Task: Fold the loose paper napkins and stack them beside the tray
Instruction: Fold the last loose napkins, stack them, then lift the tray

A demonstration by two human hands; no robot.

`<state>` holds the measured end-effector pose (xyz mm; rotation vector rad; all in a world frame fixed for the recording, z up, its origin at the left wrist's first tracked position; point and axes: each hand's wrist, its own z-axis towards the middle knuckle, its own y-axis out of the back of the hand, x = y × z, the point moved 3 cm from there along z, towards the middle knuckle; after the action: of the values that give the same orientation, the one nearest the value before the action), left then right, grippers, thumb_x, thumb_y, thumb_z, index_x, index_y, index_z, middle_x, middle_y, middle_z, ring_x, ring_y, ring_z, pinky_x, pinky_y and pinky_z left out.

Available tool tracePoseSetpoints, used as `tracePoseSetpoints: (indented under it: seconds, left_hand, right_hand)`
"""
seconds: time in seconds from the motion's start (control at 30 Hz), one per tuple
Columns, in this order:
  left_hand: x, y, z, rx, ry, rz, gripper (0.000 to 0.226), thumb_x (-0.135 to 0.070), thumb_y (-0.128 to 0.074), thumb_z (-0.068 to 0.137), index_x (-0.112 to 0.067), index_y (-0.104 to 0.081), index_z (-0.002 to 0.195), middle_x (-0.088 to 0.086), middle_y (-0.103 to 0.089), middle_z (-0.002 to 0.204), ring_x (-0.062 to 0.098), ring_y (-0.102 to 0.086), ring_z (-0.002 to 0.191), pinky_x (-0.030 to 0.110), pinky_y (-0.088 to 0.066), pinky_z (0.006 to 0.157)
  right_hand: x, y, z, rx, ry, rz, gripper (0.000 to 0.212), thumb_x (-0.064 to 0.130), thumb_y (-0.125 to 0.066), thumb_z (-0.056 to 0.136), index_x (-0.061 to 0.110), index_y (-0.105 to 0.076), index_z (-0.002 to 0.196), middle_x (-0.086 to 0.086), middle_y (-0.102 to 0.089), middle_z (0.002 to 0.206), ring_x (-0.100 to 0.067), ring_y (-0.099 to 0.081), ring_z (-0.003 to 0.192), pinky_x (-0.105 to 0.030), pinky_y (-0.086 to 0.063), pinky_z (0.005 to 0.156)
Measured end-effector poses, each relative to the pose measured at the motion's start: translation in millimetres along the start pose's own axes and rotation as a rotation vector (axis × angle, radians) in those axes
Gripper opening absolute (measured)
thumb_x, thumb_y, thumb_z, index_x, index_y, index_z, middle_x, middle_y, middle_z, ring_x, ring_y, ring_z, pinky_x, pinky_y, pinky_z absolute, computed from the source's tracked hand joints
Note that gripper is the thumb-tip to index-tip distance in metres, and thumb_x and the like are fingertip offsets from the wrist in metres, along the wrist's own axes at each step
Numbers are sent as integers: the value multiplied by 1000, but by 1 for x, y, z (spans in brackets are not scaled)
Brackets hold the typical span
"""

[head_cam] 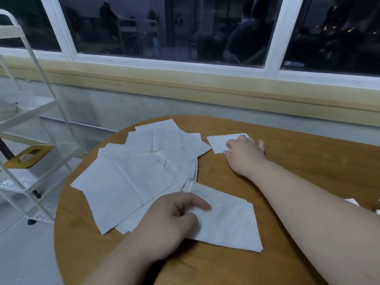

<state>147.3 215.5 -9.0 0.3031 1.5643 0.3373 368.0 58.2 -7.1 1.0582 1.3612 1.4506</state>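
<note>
Several loose white paper napkins lie spread and overlapping on the left half of the round wooden table. My left hand rests near the front edge and pinches the left side of a folded napkin between thumb and fingers. My right hand reaches to the far side and lies flat, fingers straight, on a small folded napkin. No tray shows on the table.
A white metal shelf cart stands to the left of the table, with a yellow-lidded box on one shelf. A window and wall run behind the table. White scraps show at the right edge.
</note>
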Motion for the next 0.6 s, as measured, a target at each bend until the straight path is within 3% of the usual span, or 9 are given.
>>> tracePoseSetpoints:
  seconds: [0.1,0.2,0.3,0.37,0.47,0.6]
  left_hand:
    - [0,-2,-2,-11,11,-3,33,-19,-54,72,-39,-75,87,-13,-41,53,9,-37,50,16,-32,50]
    - [-4,-5,-6,-37,21,47,35,-8,-57,81,-38,-75,87,-12,-41,53,10,-38,50,17,-33,49]
    - [-7,-7,-18,-99,61,62,39,-3,-56,83,-37,-75,86,-14,-43,53,7,-42,50,17,-35,49]
    - [-7,-12,-30,-133,69,78,39,-3,-56,84,-37,-75,88,-16,-45,51,4,-43,48,14,-35,49]
    - [-10,-20,-45,-166,43,87,37,-6,-57,85,-38,-74,93,-18,-48,52,0,-45,50,12,-35,51]
    - [-13,-20,-49,-214,14,109,33,-12,-58,88,-42,-67,97,-10,-41,61,3,-42,54,15,-36,53]
  right_hand:
    - [-13,7,-38,-56,-30,4,25,36,-40,103,34,-65,109,2,-56,118,-24,-47,122,-49,-24,111]
    - [-28,11,-77,-97,-47,34,21,33,-42,103,34,-63,99,7,-59,108,-20,-51,114,-41,-35,100]
    - [-41,21,-118,-149,-133,373,22,31,-47,100,30,-61,84,8,-62,100,-15,-57,92,-36,-47,80]
    - [-41,31,-154,-239,-201,683,20,32,-52,98,29,-62,80,11,-63,93,-9,-58,80,-33,-47,66]
    - [-22,40,-211,-358,-179,825,19,35,-55,96,29,-62,79,16,-63,91,-1,-58,80,-31,-50,69]
    - [8,31,-246,-422,-11,854,13,30,-57,96,29,-61,84,22,-59,97,5,-54,91,-20,-46,67]
